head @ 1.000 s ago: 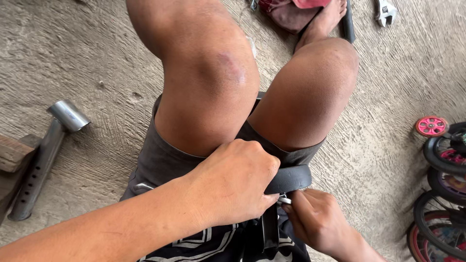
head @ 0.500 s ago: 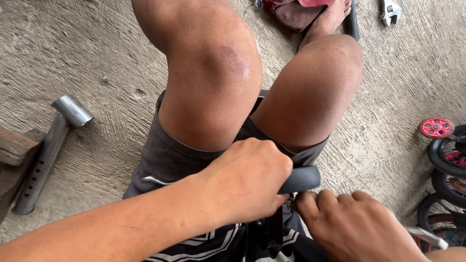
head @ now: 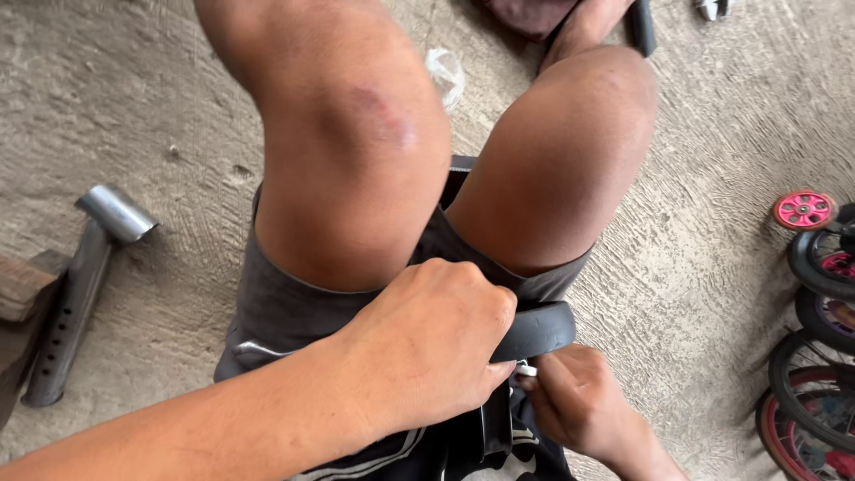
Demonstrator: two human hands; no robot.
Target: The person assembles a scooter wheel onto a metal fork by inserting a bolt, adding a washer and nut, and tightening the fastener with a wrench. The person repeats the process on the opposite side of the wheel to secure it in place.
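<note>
While seated over bare concrete floor (head: 695,267): left hand (head: 427,343) clamped in firm grip over black rubber tyre (head: 534,330) at lap, below knees; right hand (head: 579,401) just beneath, fingers pinching small white piece (head: 526,369).

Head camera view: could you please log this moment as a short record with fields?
Left hand: closed over a black rubber tyre at the lap
Right hand: under the tyre, fingertips at a small white part
Floor: bare concrete
Left side: metal tube with holes
Right side: small wheels, one pink
</note>
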